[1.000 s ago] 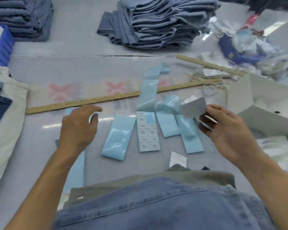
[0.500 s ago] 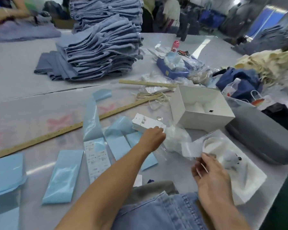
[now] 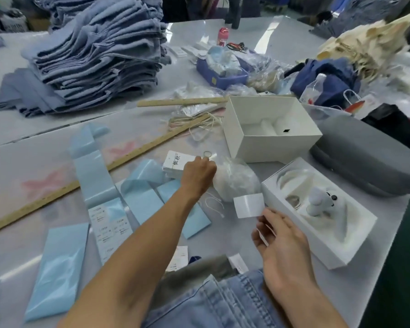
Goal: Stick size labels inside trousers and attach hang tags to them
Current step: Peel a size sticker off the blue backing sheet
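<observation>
Nearest, denim trousers point(image 3: 223, 301) at the bottom edge, over a grey-green garment. Just above, right hand point(image 3: 282, 242) pinching a small white label point(image 3: 249, 205) by its lower corner, raised off the table point(image 3: 365, 254). Beside it, blue backing strips point(image 3: 57, 268) and a printed label sheet point(image 3: 110, 229) lying flat. Farther out, left hand point(image 3: 198, 174) curled knuckles-up on a stack of hang tags point(image 3: 175, 162), beside a clear bag point(image 3: 237, 178); grip itself hidden. Loose strings point(image 3: 213, 202) near the wrist. Beyond, open white box point(image 3: 270, 143), wooden ruler point(image 3: 133, 152), then a folded trouser stack point(image 3: 100, 55).
</observation>
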The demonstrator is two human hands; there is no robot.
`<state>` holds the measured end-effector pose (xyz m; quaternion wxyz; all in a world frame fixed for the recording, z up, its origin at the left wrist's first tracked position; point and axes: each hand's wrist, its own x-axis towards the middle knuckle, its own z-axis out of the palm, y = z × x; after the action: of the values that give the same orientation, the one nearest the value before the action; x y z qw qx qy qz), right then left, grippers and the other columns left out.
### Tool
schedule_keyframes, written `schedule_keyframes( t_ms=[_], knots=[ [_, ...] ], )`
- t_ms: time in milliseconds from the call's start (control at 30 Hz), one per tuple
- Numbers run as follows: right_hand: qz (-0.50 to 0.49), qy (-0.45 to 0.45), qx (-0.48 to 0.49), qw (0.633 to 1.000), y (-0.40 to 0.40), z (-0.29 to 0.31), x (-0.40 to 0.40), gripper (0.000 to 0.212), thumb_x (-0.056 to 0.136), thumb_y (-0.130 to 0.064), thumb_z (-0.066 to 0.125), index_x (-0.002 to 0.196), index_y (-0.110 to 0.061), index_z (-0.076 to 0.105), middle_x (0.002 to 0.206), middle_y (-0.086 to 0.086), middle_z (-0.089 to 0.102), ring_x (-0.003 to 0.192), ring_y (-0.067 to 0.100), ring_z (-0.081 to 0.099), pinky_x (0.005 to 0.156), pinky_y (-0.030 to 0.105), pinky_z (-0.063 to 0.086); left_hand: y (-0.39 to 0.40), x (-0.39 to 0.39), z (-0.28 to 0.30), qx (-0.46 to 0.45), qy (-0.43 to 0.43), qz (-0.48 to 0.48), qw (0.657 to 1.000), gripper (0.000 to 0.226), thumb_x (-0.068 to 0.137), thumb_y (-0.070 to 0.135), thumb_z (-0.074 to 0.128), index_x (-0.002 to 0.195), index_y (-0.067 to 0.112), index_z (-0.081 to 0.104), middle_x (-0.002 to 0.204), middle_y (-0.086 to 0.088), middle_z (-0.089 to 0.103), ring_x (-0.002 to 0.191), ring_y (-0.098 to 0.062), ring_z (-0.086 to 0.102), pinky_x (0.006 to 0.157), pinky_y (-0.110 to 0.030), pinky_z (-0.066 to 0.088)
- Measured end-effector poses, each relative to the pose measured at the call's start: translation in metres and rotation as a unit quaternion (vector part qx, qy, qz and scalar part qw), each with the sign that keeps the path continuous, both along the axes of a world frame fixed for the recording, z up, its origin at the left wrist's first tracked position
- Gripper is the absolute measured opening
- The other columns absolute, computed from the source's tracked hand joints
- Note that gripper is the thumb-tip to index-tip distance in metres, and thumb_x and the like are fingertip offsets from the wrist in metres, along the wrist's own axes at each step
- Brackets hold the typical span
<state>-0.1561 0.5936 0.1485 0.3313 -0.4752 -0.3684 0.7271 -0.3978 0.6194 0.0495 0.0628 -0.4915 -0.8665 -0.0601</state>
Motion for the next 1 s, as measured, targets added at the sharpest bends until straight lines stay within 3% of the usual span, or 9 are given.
schedule_keyframes(
  t_ms=[167, 300, 467, 533, 667, 800, 933, 1000],
  knots=[
    [0.009, 0.013, -0.009, 1.000, 0.000, 0.002, 0.003, 0.014, 0.095, -0.010, 0.066, 0.084, -0.015, 0.073, 0.072, -0.001, 0.068, 0.065, 0.007, 0.061, 0.064, 0.025, 0.053, -0.008, -0.002, 0.003, 0.115, -0.081, 0.084, 0.987, 0.008, 0.084, 0.001, 0.067, 0.082, 0.006, 0.061, 0.083, -0.016, 0.065, 0.076, -0.040, 0.064, 0.057, -0.038, 0.042],
    [0.011, 0.016, -0.010, 1.000, 0.000, 0.002, 0.004, 0.012, 0.095, -0.010, 0.067, 0.086, -0.015, 0.072, 0.074, -0.001, 0.068, 0.067, 0.007, 0.060, 0.068, 0.027, 0.052, -0.007, -0.010, 0.001, 0.195, -0.219, 0.131, 0.947, 0.033, 0.084, 0.029, 0.082, 0.074, 0.008, 0.059, 0.078, -0.005, 0.062, 0.072, -0.029, 0.057, 0.062, -0.038, 0.046],
    [-0.004, 0.021, -0.027, 0.999, 0.004, 0.001, 0.005, 0.012, 0.095, -0.010, 0.066, 0.086, -0.014, 0.071, 0.073, -0.001, 0.068, 0.066, 0.007, 0.061, 0.067, 0.026, 0.053, -0.010, -0.022, -0.002, 0.215, -0.311, 0.150, 0.914, 0.017, 0.095, 0.023, 0.071, 0.088, 0.009, 0.066, 0.086, -0.005, 0.067, 0.082, -0.027, 0.061, 0.071, -0.034, 0.044],
    [-0.009, 0.025, -0.034, 0.999, 0.006, 0.001, 0.006, 0.010, 0.095, -0.010, 0.067, 0.087, -0.014, 0.072, 0.072, -0.001, 0.068, 0.064, 0.006, 0.061, 0.063, 0.024, 0.054, -0.014, -0.020, 0.007, 0.228, -0.297, 0.151, 0.915, 0.013, 0.098, 0.018, 0.066, 0.093, 0.007, 0.065, 0.093, -0.011, 0.070, 0.082, -0.027, 0.060, 0.071, -0.036, 0.044],
    [-0.024, 0.031, -0.047, 0.998, 0.007, 0.001, 0.008, 0.007, 0.094, -0.011, 0.068, 0.089, -0.014, 0.072, 0.075, -0.001, 0.069, 0.063, 0.006, 0.062, 0.058, 0.022, 0.054, -0.042, -0.003, 0.052, 0.249, -0.183, 0.123, 0.943, 0.017, 0.100, 0.017, 0.061, 0.088, 0.005, 0.058, 0.086, -0.013, 0.067, 0.080, -0.035, 0.059, 0.068, -0.044, 0.049],
    [-0.053, 0.049, -0.075, 0.995, 0.006, 0.006, 0.007, 0.008, 0.094, -0.008, 0.066, 0.088, -0.013, 0.070, 0.077, 0.002, 0.068, 0.068, 0.009, 0.062, 0.057, 0.023, 0.054, -0.110, 0.043, 0.119, 0.275, -0.111, 0.037, 0.954, 0.014, 0.099, 0.019, 0.063, 0.094, 0.007, 0.062, 0.096, -0.010, 0.072, 0.082, -0.033, 0.064, 0.068, -0.044, 0.053],
    [-0.067, 0.054, -0.022, 0.996, 0.003, 0.027, 0.014, 0.008, 0.096, -0.009, 0.064, 0.092, -0.015, 0.067, 0.086, 0.003, 0.071, 0.083, 0.013, 0.066, 0.070, 0.027, 0.054, -0.227, 0.148, 0.171, 0.327, -0.057, -0.085, 0.940, 0.008, 0.097, 0.017, 0.067, 0.091, 0.012, 0.069, 0.110, 0.000, 0.075, 0.097, -0.021, 0.071, 0.073, -0.036, 0.059],
    [-0.037, 0.035, 0.058, 0.997, -0.005, 0.042, 0.024, 0.009, 0.096, -0.010, 0.064, 0.091, -0.017, 0.067, 0.084, 0.001, 0.073, 0.083, 0.013, 0.068, 0.078, 0.031, 0.057, -0.278, 0.211, 0.175, 0.283, -0.083, -0.149, 0.944, 0.009, 0.093, 0.014, 0.067, 0.085, 0.016, 0.071, 0.114, 0.006, 0.074, 0.107, -0.013, 0.069, 0.082, -0.029, 0.057]
  ],
)
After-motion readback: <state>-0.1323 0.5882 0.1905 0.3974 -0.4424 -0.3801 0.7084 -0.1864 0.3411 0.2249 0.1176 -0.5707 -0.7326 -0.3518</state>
